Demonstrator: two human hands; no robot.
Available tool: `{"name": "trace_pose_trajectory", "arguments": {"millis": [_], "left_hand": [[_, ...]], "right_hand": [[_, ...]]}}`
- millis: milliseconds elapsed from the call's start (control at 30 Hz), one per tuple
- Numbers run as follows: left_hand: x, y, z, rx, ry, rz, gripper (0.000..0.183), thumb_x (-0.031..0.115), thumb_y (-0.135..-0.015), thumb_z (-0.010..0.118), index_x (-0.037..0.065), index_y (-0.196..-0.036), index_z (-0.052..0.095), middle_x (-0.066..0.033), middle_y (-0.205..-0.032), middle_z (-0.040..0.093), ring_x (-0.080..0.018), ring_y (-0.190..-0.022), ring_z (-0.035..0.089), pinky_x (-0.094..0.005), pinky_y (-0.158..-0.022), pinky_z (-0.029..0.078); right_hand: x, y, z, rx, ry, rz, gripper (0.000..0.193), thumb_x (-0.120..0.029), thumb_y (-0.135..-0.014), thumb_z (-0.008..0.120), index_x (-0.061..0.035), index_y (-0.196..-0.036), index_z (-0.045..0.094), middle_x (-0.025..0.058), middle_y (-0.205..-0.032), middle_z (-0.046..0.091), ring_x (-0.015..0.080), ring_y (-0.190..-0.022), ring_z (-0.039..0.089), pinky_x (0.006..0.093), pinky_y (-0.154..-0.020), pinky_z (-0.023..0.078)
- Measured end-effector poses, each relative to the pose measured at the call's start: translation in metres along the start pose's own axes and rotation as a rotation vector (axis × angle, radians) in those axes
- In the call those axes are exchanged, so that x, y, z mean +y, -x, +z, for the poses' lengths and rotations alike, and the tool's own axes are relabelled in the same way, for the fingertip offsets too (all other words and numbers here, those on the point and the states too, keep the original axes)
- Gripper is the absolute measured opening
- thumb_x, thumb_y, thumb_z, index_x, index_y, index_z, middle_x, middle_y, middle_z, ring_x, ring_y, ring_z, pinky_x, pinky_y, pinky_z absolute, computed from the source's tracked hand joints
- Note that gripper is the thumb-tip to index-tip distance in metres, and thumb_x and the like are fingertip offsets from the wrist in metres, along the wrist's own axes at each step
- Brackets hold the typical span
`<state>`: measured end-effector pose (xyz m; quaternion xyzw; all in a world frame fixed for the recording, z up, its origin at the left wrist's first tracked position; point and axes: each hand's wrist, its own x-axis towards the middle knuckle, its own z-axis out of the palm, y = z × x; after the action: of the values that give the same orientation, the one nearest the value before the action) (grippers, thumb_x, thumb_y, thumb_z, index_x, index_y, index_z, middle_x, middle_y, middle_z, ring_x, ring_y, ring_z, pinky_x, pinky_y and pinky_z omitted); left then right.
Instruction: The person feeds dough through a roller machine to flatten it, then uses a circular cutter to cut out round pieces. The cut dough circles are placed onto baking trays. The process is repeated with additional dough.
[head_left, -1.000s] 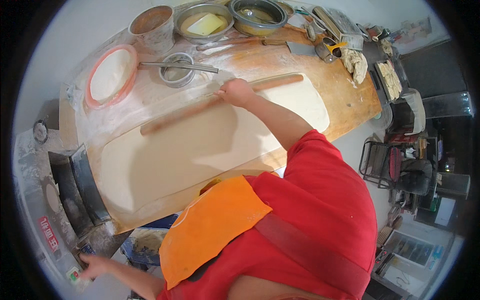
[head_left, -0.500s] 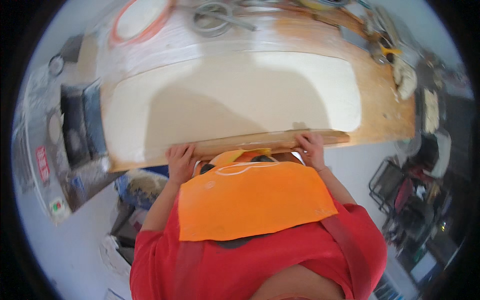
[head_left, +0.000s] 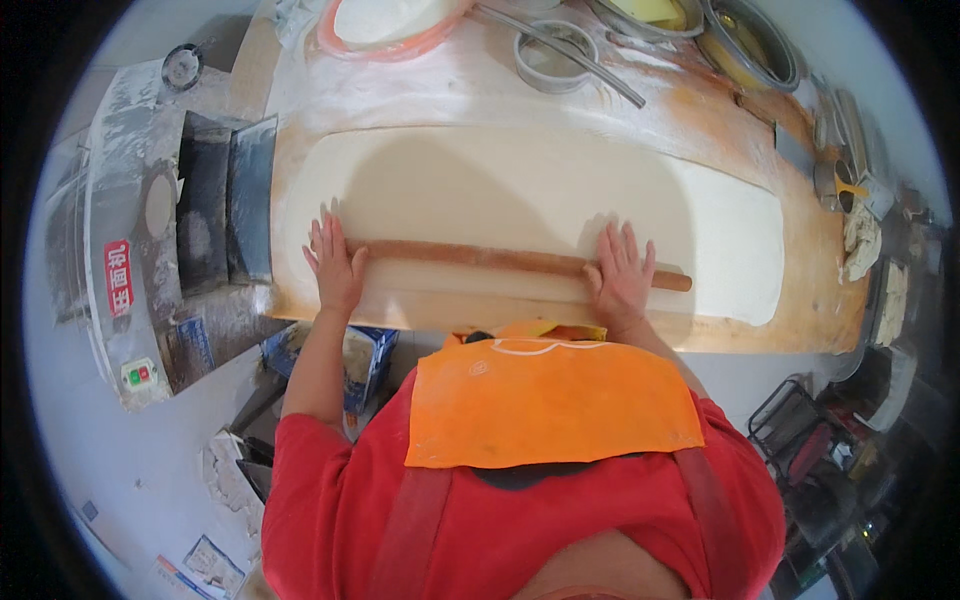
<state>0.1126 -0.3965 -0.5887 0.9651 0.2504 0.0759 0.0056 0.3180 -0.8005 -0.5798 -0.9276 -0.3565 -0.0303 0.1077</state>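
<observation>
A wide, thin sheet of pale dough (head_left: 540, 185) is spread over the wooden table (head_left: 822, 300). Across the near part of the dough lies a long brown rolling pin (head_left: 475, 256). My left hand (head_left: 338, 262) is laid flat at the pin's left end, its fingers outstretched over the dough and hiding that end. Toward the right end my right hand (head_left: 622, 275) rests on the pin with its palm down and fingers spread; the pin's tip sticks out beyond it. Neither hand has its fingers wrapped around the pin.
A floury machine (head_left: 140, 230) stands against the table's left end. Along the far side are a pink-rimmed bowl of white flour (head_left: 395, 20), a metal pot (head_left: 556, 65) with a rod across it, and basins (head_left: 745, 45). Tools and a cloth (head_left: 862, 240) lie at the right.
The rolling pin has moved from the table's near edge forward onto the dough. My hands have gone from curled around it to flat and spread. The view has also shifted.
</observation>
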Motion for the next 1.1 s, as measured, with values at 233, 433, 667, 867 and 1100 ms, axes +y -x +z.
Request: {"name": "trace_pose_trajectory", "arguments": {"millis": [233,433,667,867,1100], "left_hand": [[0.029,-0.184,0.026,0.303,0.124,-0.107,0.066,0.042,-0.092,0.049,0.007,-0.145,0.030,-0.0113,-0.153,0.024,-0.0330,-0.142,0.017,-0.0658,-0.107,0.008],[0.171,-0.119,0.012,0.148,0.543,0.261,0.071,0.022,-0.084,0.064,0.005,-0.144,0.030,-0.0149,-0.152,0.027,-0.0342,-0.143,0.017,-0.0588,-0.112,0.005],[0.232,-0.072,0.005,-0.002,0.603,0.368,0.068,0.018,-0.082,0.065,0.006,-0.142,0.035,-0.0186,-0.151,0.025,-0.0364,-0.142,0.018,-0.0607,-0.111,0.007],[0.353,-0.083,-0.062,0.179,0.671,0.578,0.064,0.022,-0.082,0.066,0.010,-0.140,0.040,-0.0231,-0.150,0.024,-0.0405,-0.140,0.021,-0.0615,-0.109,0.011],[0.572,-0.187,-0.172,-0.284,0.414,0.850,0.036,0.036,-0.080,0.065,0.014,-0.109,0.066,-0.0171,-0.109,0.061,-0.0342,-0.100,0.060,-0.0439,-0.085,0.048]], "right_hand": [[0.050,-0.186,-0.012,0.335,-0.269,0.044,0.045,-0.024,-0.085,0.065,-0.0045,-0.124,0.052,0.0168,-0.117,0.059,0.0325,-0.109,0.056,0.0456,-0.094,0.041],[0.020,-0.296,-0.014,0.080,-0.213,0.495,0.068,-0.044,-0.073,0.073,-0.0030,-0.124,0.052,0.0194,-0.106,0.065,0.0347,-0.101,0.061,0.0431,-0.085,0.049],[0.050,-0.264,-0.077,-0.051,-0.216,0.460,0.051,-0.024,-0.074,0.061,-0.0064,-0.121,0.054,0.0201,-0.093,0.067,0.0357,-0.088,0.064,0.0460,-0.079,0.051],[0.170,-0.067,-0.101,-0.022,-0.198,0.352,0.057,-0.014,-0.068,0.064,-0.0142,-0.123,0.052,0.0168,-0.074,0.065,0.0364,-0.069,0.064,0.0480,-0.063,0.051],[0.282,-0.050,-0.266,0.241,0.235,0.210,0.064,-0.010,-0.070,0.063,-0.0206,-0.131,0.047,0.0134,-0.079,0.068,0.0334,-0.071,0.066,0.0441,-0.061,0.053]]}}
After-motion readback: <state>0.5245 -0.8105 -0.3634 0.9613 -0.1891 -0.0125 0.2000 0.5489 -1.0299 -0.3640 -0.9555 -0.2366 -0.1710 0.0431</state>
